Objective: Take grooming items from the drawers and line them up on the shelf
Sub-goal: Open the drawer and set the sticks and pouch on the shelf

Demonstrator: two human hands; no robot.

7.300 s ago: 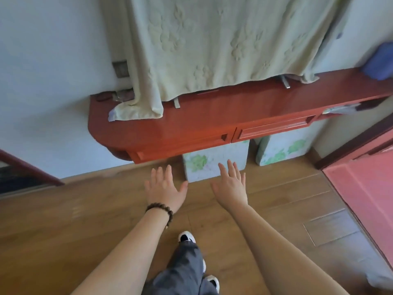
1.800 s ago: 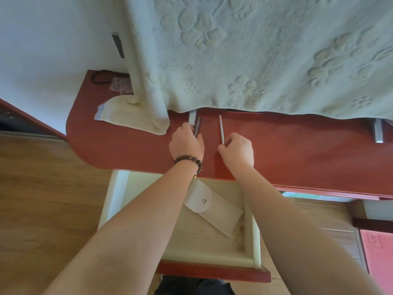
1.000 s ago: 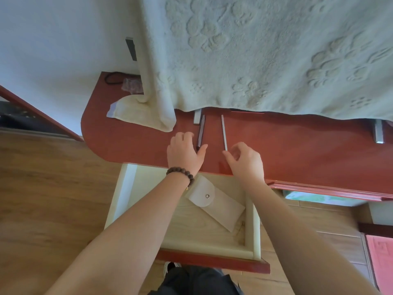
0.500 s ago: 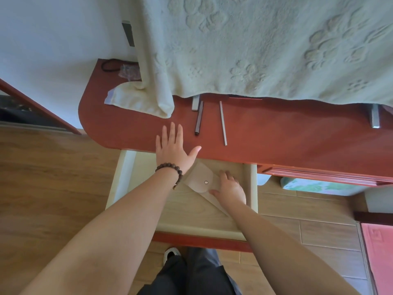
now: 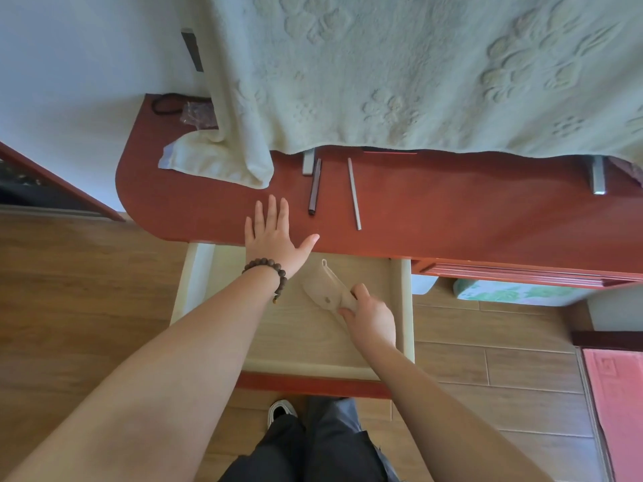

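A pale towel [image 5: 400, 74] hangs over the back edge of the red shelf [image 5: 452, 217], one corner slumped onto its left end. Below the shelf's front edge the drawer [image 5: 405, 307] stands pulled out toward me. My left hand [image 5: 275, 238] lies flat on the shelf's front edge, fingers straight and spread, a bead bracelet [image 5: 268, 273] at the wrist. My right hand [image 5: 370, 316] is inside the drawer, thumb and fingers pinching the near end of a beige pouch [image 5: 325, 288]; its long axis runs diagonally, pointing away from me toward the drawer's back-left. On the shelf, near the middle, a dark stick [image 5: 315, 186] and a silver stick [image 5: 354, 193] lie side by side but apart, both running front to back.
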